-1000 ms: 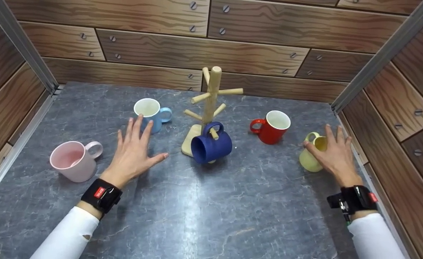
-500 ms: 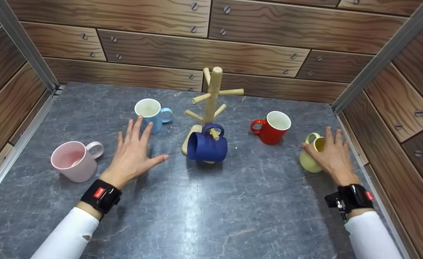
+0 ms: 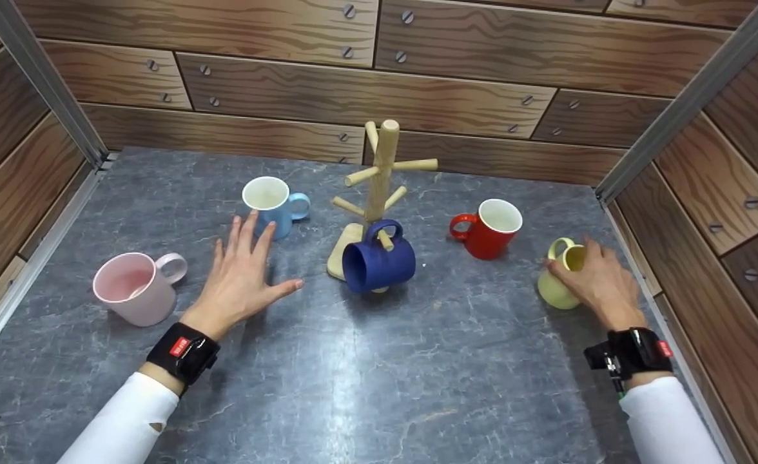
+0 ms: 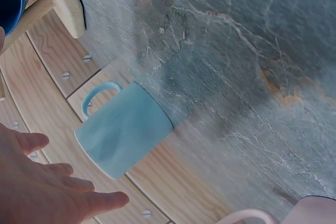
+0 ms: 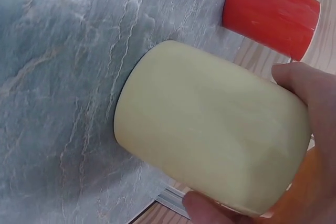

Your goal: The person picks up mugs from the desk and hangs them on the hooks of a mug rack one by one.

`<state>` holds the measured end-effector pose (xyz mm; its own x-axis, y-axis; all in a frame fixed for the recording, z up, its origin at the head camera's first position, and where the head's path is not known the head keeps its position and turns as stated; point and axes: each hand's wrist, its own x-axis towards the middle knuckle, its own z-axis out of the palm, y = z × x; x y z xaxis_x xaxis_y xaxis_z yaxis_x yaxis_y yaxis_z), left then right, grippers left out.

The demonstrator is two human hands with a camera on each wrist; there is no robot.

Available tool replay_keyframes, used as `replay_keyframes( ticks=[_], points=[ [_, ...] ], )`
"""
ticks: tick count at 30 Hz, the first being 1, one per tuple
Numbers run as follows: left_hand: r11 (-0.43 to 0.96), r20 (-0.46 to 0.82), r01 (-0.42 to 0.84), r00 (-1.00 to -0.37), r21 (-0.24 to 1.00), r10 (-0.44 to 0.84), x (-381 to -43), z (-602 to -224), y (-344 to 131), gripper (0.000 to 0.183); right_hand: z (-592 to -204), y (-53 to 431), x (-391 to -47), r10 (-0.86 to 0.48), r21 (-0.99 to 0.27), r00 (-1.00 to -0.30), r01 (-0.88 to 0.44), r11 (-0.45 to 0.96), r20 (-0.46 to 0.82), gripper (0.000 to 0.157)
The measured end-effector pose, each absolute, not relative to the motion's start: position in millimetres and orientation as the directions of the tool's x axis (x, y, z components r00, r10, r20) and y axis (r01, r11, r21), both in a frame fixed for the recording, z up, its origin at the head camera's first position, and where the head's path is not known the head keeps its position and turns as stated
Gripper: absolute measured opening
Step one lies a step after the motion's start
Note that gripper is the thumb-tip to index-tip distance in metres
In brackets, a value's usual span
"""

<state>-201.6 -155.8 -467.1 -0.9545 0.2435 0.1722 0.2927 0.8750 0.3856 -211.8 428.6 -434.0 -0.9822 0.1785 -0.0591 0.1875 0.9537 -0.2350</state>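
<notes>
Grip of right hand (image 3: pixel 597 282) now curled round yellow mug (image 3: pixel 556 292); left hand (image 3: pixel 237 281) still spread, empty.

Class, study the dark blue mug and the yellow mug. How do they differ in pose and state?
The dark blue mug hangs on its side from the wooden rack; the yellow mug stands upright on the table. The right hand grips the yellow mug; no hand touches the dark blue mug. Both are single-handled mugs.
</notes>
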Motion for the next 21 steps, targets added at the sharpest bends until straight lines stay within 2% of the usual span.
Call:
replay_keyframes(
  ticks=[9,14,21],
  points=[
    [0.877,0.169,0.293,-0.954,0.380,0.246,-201.3,-466.3,-153.5,0.113,-429.3,430.4,-213.5,0.156,-0.200,-0.988,0.157,0.967,-0.022,0.096],
    [0.876,0.166,0.291,-0.955,0.386,0.244,-201.4,-465.8,-153.4,0.111,-426.8,429.9,-210.7,0.158,-0.216,-0.987,0.155,0.964,-0.003,0.097],
    [0.852,0.194,0.310,-0.949,0.422,0.249,-198.3,-463.5,-148.2,0.106,-416.6,415.2,-200.4,0.144,-0.270,-0.983,0.109,0.957,0.114,0.088]
  ],
)
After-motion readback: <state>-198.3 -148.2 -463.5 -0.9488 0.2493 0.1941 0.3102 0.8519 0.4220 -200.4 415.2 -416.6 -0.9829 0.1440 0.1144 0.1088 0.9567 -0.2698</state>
